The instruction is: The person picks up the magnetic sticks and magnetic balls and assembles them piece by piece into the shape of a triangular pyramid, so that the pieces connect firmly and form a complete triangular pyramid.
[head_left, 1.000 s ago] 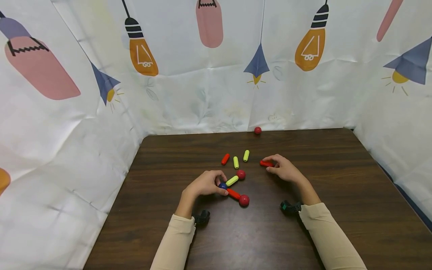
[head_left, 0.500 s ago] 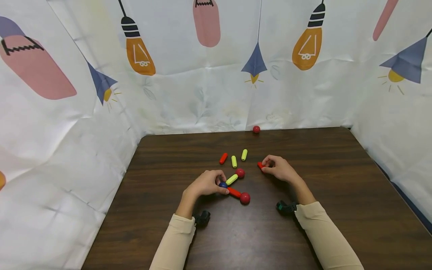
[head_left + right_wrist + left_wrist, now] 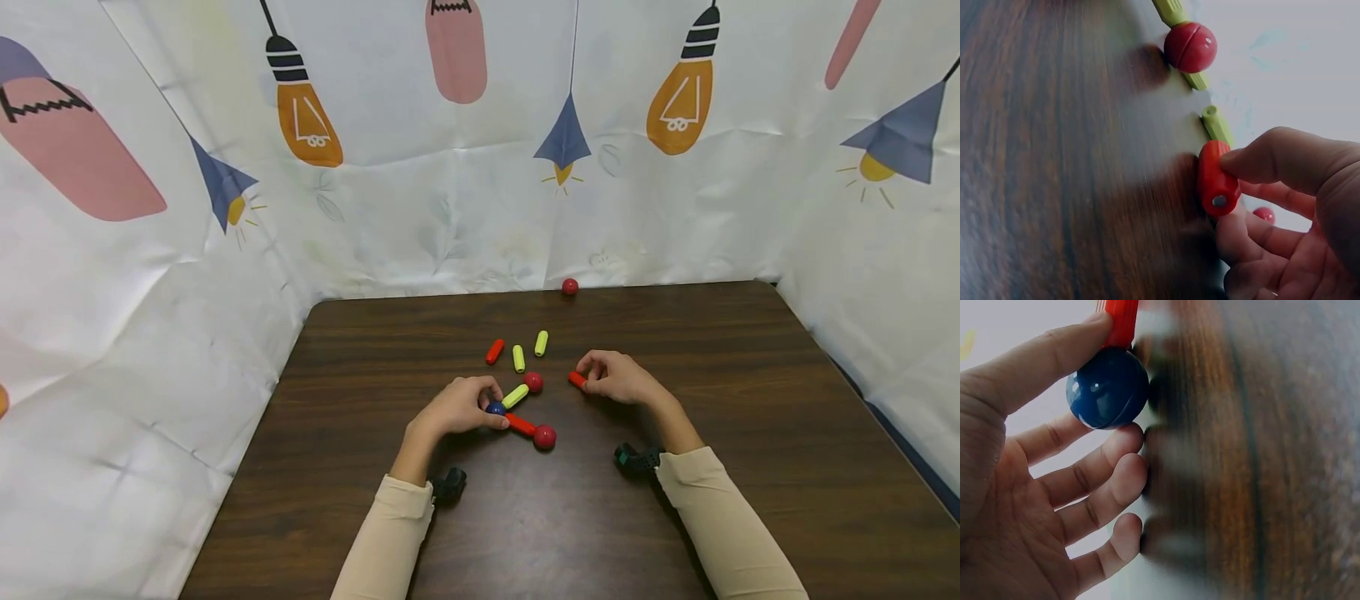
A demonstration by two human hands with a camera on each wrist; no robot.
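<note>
In the head view my left hand (image 3: pixel 459 407) grips a blue ball (image 3: pixel 496 408), where a yellow-green rod (image 3: pixel 515 396) and a red rod (image 3: pixel 521 425) meet in a V. Each rod ends at a red ball: one (image 3: pixel 533 382) at the far tip, another (image 3: pixel 545 437) at the near tip. The left wrist view has the thumb along the blue ball (image 3: pixel 1108 388) and red rod (image 3: pixel 1121 322), fingers curled under the ball. My right hand (image 3: pixel 618 377) pinches a loose red rod (image 3: pixel 1217 178) between thumb and fingers; its end shows a round metal tip.
Beyond the V lie a red rod (image 3: pixel 495 352) and two yellow-green rods, one nearer (image 3: pixel 519 358) and one farther (image 3: pixel 542 343). A lone red ball (image 3: pixel 570 287) sits at the back edge of the dark wooden table (image 3: pixel 360 533). A patterned white cloth (image 3: pixel 405 208) hangs behind.
My right hand has taken the red rod into a pinch and drawn it slightly nearer and to the left. My left hand stays around the blue ball.
</note>
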